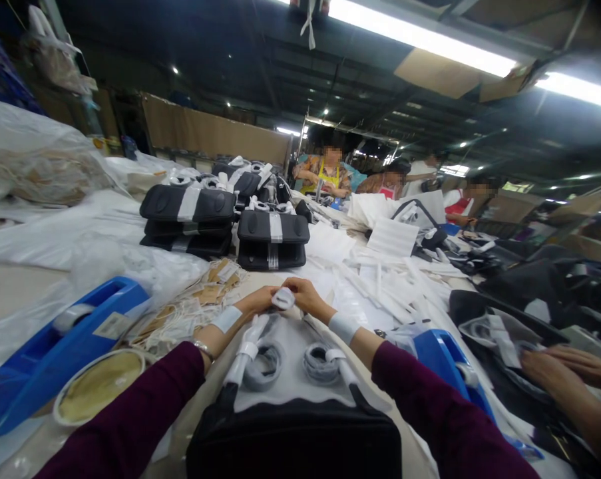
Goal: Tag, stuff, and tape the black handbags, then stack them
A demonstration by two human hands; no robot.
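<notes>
My left hand [260, 299] and my right hand [306, 297] meet over the middle of the table, both pinched on a small white wrapped piece [283, 298] held between them. Each wrist wears a white band, and my sleeves are dark maroon. Below the hands lies a black bag [293, 439] with a grey-white sheet on it. Two coiled grey straps [265, 364] with white wraps rest on that sheet.
A blue tape dispenser [55, 346] and a tape roll [98, 384] sit at my left, a second blue dispenser [442, 359] at my right. Stacked black cases [273, 239] stand farther back. White strips [390, 293] litter the table. Another person's hand [574, 369] rests at right; several workers sit beyond.
</notes>
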